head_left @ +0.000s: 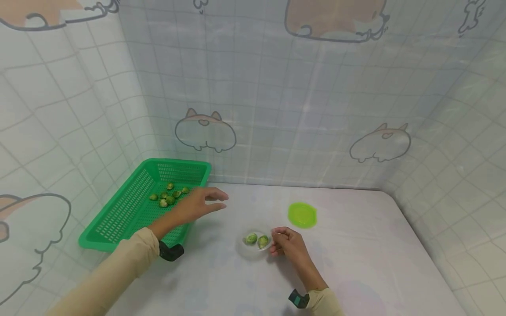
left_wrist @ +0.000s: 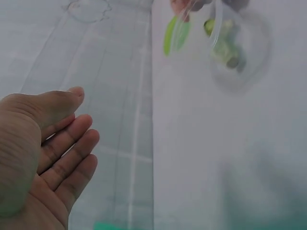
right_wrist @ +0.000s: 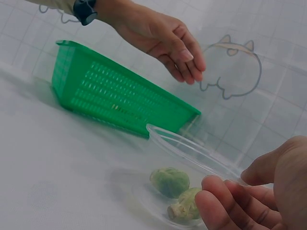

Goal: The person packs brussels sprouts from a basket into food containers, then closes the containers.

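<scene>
From my end: R hand pinches the rim of the clear bowl on the table, 2 sprouts inside; L hand is relaxed, nothing held, near the green basket w/ more sprouts. Risk IMO: a tug on that one-sided pinch could tip the bowl & spill both; a low L swing might clip the basket.

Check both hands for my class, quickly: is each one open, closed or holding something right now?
Left hand: open, holding nothing.
Right hand: closed on the clear bowl, pinching its rim.
</scene>
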`<action>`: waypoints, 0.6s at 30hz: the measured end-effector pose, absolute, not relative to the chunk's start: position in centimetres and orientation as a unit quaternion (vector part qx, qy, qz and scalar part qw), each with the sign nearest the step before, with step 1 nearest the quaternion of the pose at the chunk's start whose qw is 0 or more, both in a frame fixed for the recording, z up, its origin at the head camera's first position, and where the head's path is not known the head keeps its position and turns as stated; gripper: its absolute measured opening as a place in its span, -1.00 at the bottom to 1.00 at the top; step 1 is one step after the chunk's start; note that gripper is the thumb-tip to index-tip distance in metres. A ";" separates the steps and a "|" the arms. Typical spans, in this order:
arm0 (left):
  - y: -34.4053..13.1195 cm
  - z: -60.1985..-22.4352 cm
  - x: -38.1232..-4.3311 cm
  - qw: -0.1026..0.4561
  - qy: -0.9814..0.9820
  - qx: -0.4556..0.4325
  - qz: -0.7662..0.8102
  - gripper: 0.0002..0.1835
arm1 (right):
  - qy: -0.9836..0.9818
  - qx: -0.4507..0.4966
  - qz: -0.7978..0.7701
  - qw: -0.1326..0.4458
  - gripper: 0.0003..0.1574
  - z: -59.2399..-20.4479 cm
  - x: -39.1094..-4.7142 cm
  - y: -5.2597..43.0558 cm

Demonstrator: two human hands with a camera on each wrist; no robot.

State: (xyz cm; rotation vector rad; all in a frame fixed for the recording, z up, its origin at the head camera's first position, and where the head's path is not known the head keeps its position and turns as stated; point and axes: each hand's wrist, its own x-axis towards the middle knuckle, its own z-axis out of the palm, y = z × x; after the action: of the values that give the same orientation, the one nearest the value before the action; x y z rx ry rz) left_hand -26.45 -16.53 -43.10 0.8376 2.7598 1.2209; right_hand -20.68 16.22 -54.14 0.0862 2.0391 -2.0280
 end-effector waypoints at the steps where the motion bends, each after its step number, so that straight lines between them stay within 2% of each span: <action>1: -17.0 -42.8 -26.5 0.002 0.883 0.261 0.391 -0.74 | 0.703 0.030 -0.698 0.132 -0.49 -54.1 -20.7 16.2; 8: -20.2 -41.7 -27.0 -0.029 0.893 0.231 0.386 -0.68 | 0.706 0.033 -0.695 0.131 -0.50 -54.2 -20.7 16.2; 18: -24.1 -42.4 -28.2 -0.056 0.893 0.216 0.391 -0.60 | 0.708 0.037 -0.693 0.131 -0.51 -54.2 -20.7 16.2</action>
State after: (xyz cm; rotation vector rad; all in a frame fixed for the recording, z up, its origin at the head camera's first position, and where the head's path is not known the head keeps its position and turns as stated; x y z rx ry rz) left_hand -28.18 -24.08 -42.36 0.7038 2.9095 1.2752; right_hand -20.75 16.17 -54.19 0.1078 2.0551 -2.0134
